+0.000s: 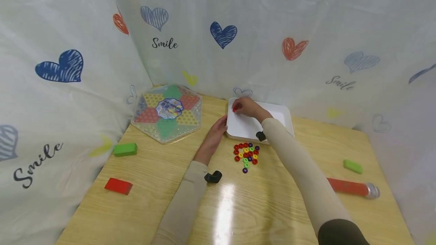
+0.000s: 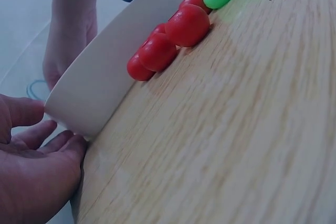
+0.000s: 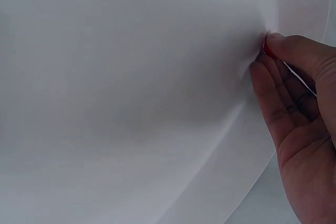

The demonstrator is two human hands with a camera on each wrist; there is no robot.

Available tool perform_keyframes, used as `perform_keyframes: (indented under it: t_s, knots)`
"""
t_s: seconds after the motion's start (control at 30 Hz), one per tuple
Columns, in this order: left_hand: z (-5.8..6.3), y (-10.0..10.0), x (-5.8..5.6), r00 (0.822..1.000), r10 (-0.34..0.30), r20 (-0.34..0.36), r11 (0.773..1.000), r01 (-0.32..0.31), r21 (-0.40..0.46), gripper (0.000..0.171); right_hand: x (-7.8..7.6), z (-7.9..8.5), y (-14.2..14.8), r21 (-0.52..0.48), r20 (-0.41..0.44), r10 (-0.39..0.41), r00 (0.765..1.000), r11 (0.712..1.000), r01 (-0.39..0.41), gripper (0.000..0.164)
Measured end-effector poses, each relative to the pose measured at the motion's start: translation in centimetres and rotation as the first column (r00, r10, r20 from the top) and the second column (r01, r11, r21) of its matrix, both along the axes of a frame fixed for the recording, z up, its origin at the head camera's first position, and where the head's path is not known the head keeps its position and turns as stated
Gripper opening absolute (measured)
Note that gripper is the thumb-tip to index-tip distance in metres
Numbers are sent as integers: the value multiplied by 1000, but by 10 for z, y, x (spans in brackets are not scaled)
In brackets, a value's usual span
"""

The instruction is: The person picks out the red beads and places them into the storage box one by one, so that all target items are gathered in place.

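Note:
My right hand (image 1: pixel 248 107) reaches over the white tray (image 1: pixel 243 126) and pinches a small red bead (image 3: pixel 269 49) between thumb and fingertips. In the right wrist view that bead is mostly hidden, held low by the tray's inner wall. My left hand (image 1: pixel 216 129) rests at the tray's left side, relaxed fingers touching the outer wall and thumb at its edge (image 2: pixel 25 111). In front of the tray lies a loose cluster of round beads (image 1: pixel 246 155) in red, yellow, green and dark purple, the nearest red ones (image 2: pixel 187 25) close to the tray wall.
A hexagonal game board (image 1: pixel 167 113) sits at the back left. Green block (image 1: pixel 125 149) and red block (image 1: pixel 118 186) lie on the left side of the wooden table (image 1: pixel 259 207). To the right are another green block (image 1: pixel 352 166) and a red tube (image 1: pixel 351 187). A printed curtain (image 1: pixel 259 6) surrounds the table.

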State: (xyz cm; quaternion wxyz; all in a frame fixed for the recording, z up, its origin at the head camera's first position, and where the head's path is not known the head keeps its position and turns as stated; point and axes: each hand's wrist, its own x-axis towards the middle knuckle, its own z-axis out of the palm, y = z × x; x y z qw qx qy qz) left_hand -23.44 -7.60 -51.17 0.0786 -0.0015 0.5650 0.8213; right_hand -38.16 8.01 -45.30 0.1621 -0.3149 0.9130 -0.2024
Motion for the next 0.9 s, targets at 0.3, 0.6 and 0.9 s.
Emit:
perform_keyframes:
  t_s: [0.3,0.6,0.9]
  knots:
    - [-1,0,1,1000,-8,-9,1000,8,0,50,6,4,0,26,-6,-20,1000,999,20,25]
    - [-1,-3,-3,1000,8,-20,1000,-8,16,49,34,32,19,-77,-29,-108,994,991,105,36]
    - [-2,0,-6,1000,8,26,1000,-8,-9,48,84,38,58,-227,-45,-150,988,964,136,33]
